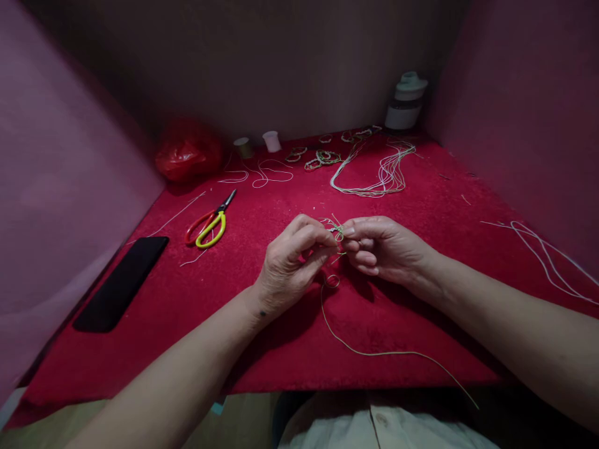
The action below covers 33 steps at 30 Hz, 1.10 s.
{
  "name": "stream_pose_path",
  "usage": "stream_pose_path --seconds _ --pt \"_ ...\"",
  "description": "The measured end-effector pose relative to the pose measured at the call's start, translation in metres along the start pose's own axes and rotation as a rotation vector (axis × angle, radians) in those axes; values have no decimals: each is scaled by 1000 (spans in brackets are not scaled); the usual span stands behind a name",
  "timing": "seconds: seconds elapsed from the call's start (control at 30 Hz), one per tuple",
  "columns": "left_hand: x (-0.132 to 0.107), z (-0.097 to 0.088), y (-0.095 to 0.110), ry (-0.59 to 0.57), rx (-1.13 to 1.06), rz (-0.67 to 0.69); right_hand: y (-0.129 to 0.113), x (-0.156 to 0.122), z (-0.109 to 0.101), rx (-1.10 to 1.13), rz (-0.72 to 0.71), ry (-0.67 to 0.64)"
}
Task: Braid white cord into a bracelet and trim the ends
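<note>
My left hand [292,259] and my right hand [381,246] meet over the middle of the red felt table [412,312]. Both pinch a small knotted piece of pale green cord [337,232] between thumb and fingers. A long loose end of that cord [374,352] hangs down from the hands, curls into a small loop and trails toward the table's near right edge.
Red-and-yellow scissors [208,224] lie to the left, a black phone [122,282] nearer the left edge. A bundle of pale cords [379,174], finished knotted loops [321,159], two small cups [271,141], a red bag [187,149] and a white container [405,101] sit at the back. More cords [543,255] lie right.
</note>
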<state>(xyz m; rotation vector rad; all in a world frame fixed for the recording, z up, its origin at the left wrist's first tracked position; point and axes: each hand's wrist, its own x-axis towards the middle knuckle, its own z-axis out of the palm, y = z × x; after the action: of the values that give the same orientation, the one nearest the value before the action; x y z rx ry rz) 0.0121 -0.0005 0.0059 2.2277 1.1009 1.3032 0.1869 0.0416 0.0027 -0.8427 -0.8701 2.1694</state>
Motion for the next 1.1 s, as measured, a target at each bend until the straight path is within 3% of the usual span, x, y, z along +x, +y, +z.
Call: stream_pose_path --seconds 0.4,0.7,1.1 --pt "1 1 2 -10 68 9 1 0 1 32 14 -10" --pt "1 -1 -11 -37 157 26 0 5 -3 193 147 -29" --pt "5 3 -10 -16 109 -98 3 7 -4 97 68 -49"
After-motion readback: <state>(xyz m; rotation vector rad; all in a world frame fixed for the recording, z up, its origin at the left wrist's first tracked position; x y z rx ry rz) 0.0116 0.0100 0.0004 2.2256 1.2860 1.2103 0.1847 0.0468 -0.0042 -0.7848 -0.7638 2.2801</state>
